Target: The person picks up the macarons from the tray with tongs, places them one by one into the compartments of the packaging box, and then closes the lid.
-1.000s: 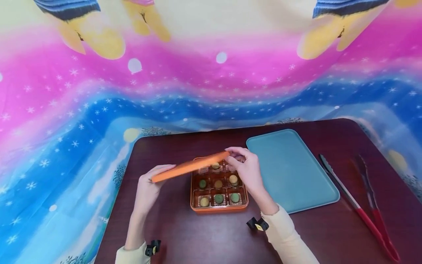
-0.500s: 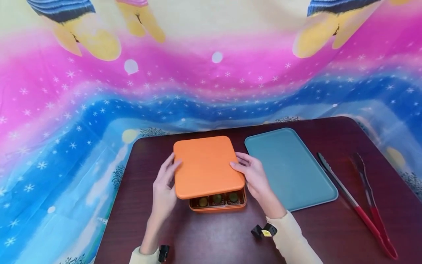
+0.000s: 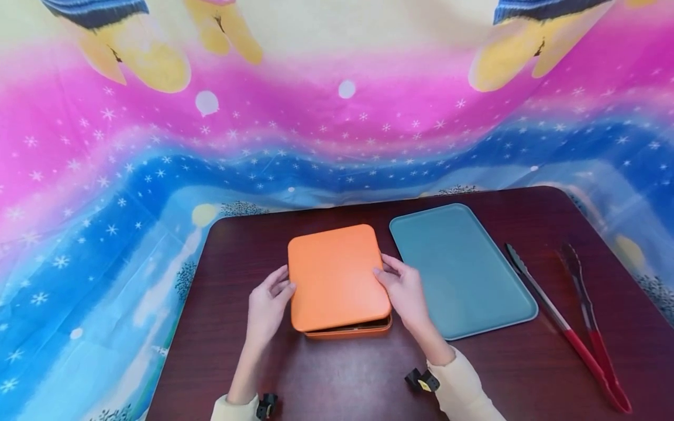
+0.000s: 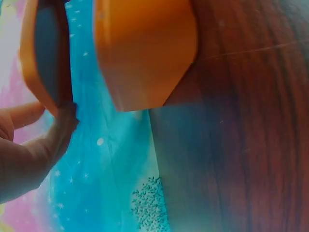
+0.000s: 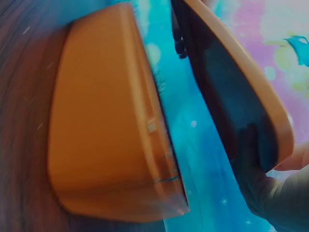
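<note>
An orange square lid with rounded corners covers most of an orange box in the head view. My left hand pinches the lid's left edge, thumb on top and fingers beneath. On the opposite edge, my right hand grips it the same way. Both wrist views show a gap between the lid and the box, so the lid is held above it. In the right wrist view the lid tilts over the box. The box's contents are hidden now.
A blue-green tray lies right of the box. Further right, red-handled tongs rest spread on the dark wood table. A colourful printed cloth hangs behind the table.
The lid turned from edge-on to flat, top facing up, and came down over the box. The compartments with small round green and tan pieces went from view. Both hands kept hold of the lid.
</note>
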### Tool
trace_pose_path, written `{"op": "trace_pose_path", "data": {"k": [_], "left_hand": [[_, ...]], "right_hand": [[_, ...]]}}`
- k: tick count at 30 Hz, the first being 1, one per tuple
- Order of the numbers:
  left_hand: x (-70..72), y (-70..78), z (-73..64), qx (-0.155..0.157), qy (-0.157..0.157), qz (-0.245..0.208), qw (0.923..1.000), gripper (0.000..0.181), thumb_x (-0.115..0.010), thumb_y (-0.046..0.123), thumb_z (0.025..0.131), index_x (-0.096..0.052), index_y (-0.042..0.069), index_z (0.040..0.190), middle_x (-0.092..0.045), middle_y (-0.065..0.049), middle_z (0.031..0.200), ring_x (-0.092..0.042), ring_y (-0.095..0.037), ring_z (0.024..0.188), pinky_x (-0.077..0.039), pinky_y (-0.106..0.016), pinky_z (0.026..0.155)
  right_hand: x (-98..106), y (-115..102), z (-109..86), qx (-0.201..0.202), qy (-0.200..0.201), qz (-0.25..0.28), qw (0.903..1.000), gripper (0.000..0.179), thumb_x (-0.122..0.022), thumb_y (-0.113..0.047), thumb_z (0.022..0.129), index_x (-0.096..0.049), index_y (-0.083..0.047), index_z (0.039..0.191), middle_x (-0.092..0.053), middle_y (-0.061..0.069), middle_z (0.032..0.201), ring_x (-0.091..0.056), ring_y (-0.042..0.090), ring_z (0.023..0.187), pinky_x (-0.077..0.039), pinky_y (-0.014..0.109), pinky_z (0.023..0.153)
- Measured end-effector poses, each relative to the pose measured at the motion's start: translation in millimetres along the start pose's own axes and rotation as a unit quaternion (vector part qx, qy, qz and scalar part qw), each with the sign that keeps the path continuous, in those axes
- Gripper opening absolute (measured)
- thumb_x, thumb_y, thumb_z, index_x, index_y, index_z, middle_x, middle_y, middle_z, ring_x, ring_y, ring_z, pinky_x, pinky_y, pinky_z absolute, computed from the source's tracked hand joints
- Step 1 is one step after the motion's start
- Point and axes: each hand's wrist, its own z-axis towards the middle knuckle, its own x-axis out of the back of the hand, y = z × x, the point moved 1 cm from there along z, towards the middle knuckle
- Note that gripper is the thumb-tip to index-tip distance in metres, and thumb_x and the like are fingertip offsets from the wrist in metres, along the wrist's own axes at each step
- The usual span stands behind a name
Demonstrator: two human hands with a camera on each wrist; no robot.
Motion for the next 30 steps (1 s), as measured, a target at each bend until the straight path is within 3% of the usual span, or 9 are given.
{"op": "trace_pose_path", "data": {"k": [5, 7, 10, 18, 30], "left_hand": [[-12.7, -6.2, 0.8, -0.019, -0.001, 0.067, 0.9976, 0.048, -0.069, 0.002, 0.097, -0.058, -0.003, 0.144, -0.066, -0.028, 0.129, -0.068, -0.037, 0.114, -0.056, -0.045, 0.092], [-16.4, -7.9, 1.2, -0.025, -0.005, 0.082, 0.9963, 0.049, -0.068, 0.002, 0.097, -0.056, -0.005, 0.144, -0.062, -0.029, 0.135, -0.066, -0.039, 0.117, -0.055, -0.047, 0.093], [-20.4, -9.7, 1.4, -0.036, -0.015, 0.106, 0.9937, 0.049, -0.067, 0.000, 0.098, -0.054, -0.009, 0.144, -0.057, -0.029, 0.142, -0.062, -0.039, 0.123, -0.053, -0.046, 0.096], [-26.5, -14.5, -0.7, -0.036, -0.025, 0.124, 0.9913, 0.051, -0.067, 0.003, 0.098, -0.051, -0.012, 0.145, -0.053, -0.030, 0.145, -0.056, -0.038, 0.131, -0.049, -0.047, 0.103], [-33.1, -18.3, -5.3, -0.051, -0.028, 0.188, 0.9805, 0.050, -0.068, 0.009, 0.099, -0.054, -0.009, 0.144, -0.056, -0.027, 0.144, -0.053, -0.037, 0.135, -0.044, -0.052, 0.109]], "right_hand": [[-4.9, 9.6, -7.5, 0.081, 0.012, -0.113, 0.9902, 0.046, -0.066, 0.000, 0.098, -0.054, 0.016, 0.140, -0.062, 0.032, 0.132, -0.064, 0.038, 0.120, -0.055, 0.041, 0.096], [-7.7, 13.3, -10.9, 0.092, 0.008, -0.151, 0.9842, 0.051, -0.064, -0.002, 0.099, -0.048, 0.017, 0.144, -0.054, 0.034, 0.142, -0.054, 0.041, 0.132, -0.046, 0.052, 0.105], [-12.4, 18.9, -16.5, 0.098, -0.001, -0.207, 0.9734, 0.057, -0.063, -0.005, 0.101, -0.040, 0.018, 0.148, -0.046, 0.036, 0.148, -0.044, 0.046, 0.140, -0.038, 0.058, 0.112], [-20.2, 27.4, -22.3, 0.117, -0.004, -0.220, 0.9684, 0.064, -0.065, -0.005, 0.100, -0.033, 0.022, 0.149, -0.039, 0.039, 0.152, -0.038, 0.048, 0.144, -0.034, 0.060, 0.114], [-19.2, 36.9, -18.0, 0.090, -0.013, -0.238, 0.9670, 0.065, -0.065, -0.010, 0.100, -0.034, 0.023, 0.147, -0.040, 0.039, 0.151, -0.039, 0.048, 0.143, -0.035, 0.058, 0.114]]}}
